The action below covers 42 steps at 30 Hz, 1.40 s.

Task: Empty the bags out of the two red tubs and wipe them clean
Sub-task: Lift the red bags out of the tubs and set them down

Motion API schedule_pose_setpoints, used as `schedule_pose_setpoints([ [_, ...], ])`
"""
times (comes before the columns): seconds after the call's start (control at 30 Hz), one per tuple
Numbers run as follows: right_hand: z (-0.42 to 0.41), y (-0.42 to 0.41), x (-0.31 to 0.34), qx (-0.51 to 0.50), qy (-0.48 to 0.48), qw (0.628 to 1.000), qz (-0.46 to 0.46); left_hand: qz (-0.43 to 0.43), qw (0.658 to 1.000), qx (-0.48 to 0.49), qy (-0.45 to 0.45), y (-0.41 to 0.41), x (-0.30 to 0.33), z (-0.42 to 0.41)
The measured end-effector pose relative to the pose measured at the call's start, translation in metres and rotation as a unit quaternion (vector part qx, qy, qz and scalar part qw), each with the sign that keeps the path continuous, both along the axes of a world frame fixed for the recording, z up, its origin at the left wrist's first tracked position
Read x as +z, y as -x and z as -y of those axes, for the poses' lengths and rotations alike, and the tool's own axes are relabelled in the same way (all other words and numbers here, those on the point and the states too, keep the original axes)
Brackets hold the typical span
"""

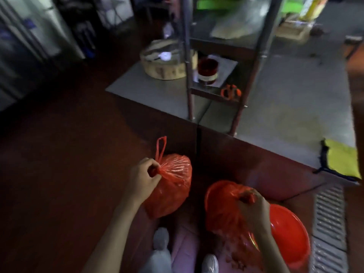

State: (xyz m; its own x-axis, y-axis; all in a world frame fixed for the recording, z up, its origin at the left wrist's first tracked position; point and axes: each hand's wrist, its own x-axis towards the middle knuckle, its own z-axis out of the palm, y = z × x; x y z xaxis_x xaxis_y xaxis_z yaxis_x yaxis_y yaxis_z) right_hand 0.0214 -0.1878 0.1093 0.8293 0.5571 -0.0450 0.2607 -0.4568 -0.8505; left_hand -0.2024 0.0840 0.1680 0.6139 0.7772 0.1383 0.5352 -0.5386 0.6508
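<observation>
Nearest, at 6 o'clock, two pale shoes (210,263) show at the bottom edge. Two red bags are in view, one per hand. The left hand (142,178) has its fingers curled tight round the knotted neck of the first red bag (171,186), which hangs in the air at about 7 o'clock with one loop handle sticking up. The right hand (254,207) pinches the gathered top of the second red bag (224,213) at 5 o'clock — this bag sits over a red tub (211,192) whose rim shows behind it. A second red tub (289,233) lies just beside it toward 4 o'clock, its bowl bare. One metal floor grate (329,223) runs along the right edge. Farther off, at 3 o'clock, one yellow cloth (342,160) lies on a grey counter (295,99). Toward 12 o'clock stand one round bamboo steamer (165,66), one red jar (207,70) and one pair of orange-handled scissors (230,92) — all blurred.
</observation>
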Motion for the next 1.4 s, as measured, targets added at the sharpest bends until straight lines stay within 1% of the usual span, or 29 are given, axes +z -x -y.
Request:
schedule_pose_setpoints([
  [0.13, -0.097, 0.043, 0.013, 0.114, -0.001, 0.993, 0.039, 0.003, 0.997, 0.082, 0.012, 0.088, -0.001, -0.04],
  [0.2, -0.15, 0.069, 0.017, 0.171, 0.017, 0.984, 0.053, 0.015, 0.992, 0.12, 0.02, 0.135, -0.002, -0.063],
  [0.3, -0.231, 0.116, 0.017, 0.225, 0.03, 0.971, 0.069, 0.027, 0.984, 0.172, 0.031, 0.21, -0.004, -0.1],
  [0.43, -0.338, 0.195, 0.027, 0.315, 0.001, 0.944, 0.101, 0.047, 0.967, 0.246, 0.038, 0.311, -0.005, -0.146],
  [0.53, -0.415, 0.264, 0.039, 0.371, -0.023, 0.922, 0.108, 0.059, 0.949, 0.306, 0.04, 0.386, -0.005, -0.174],
  [0.67, -0.513, 0.362, 0.047, 0.461, -0.037, 0.878, 0.121, 0.07, 0.913, 0.401, 0.039, 0.482, -0.006, -0.201],
  [0.83, -0.627, 0.498, 0.042, 0.55, -0.039, 0.825, 0.125, 0.086, 0.849, 0.521, 0.025, 0.598, -0.018, -0.235],
  [0.9, -0.658, 0.54, 0.04, 0.573, -0.038, 0.811, 0.112, 0.076, 0.838, 0.54, 0.016, 0.631, -0.021, -0.247],
  [1.0, -0.719, 0.627, 0.021, 0.619, -0.045, 0.778, 0.092, 0.066, 0.815, 0.575, 0.02, 0.704, -0.034, -0.277],
  [1.1, -0.774, 0.714, 0.007, 0.665, -0.055, 0.743, 0.056, 0.052, 0.789, 0.611, 0.015, 0.773, -0.037, -0.303],
  [1.17, -0.803, 0.768, 0.001, 0.684, -0.047, 0.727, 0.04, 0.048, 0.77, 0.636, 0.019, 0.814, -0.035, -0.314],
  [1.27, -0.843, 0.845, 0.004, 0.721, -0.063, 0.689, 0.049, 0.046, 0.742, 0.669, 0.012, 0.87, -0.028, -0.33],
  [1.33, -0.868, 0.891, 0.008, 0.733, -0.068, 0.676, 0.045, 0.05, 0.718, 0.694, 0.0, 0.904, -0.022, -0.343],
  [1.4, -0.89, 0.935, 0.012, 0.735, -0.064, 0.674, 0.041, 0.056, 0.697, 0.715, -0.017, 0.937, -0.018, -0.358],
])
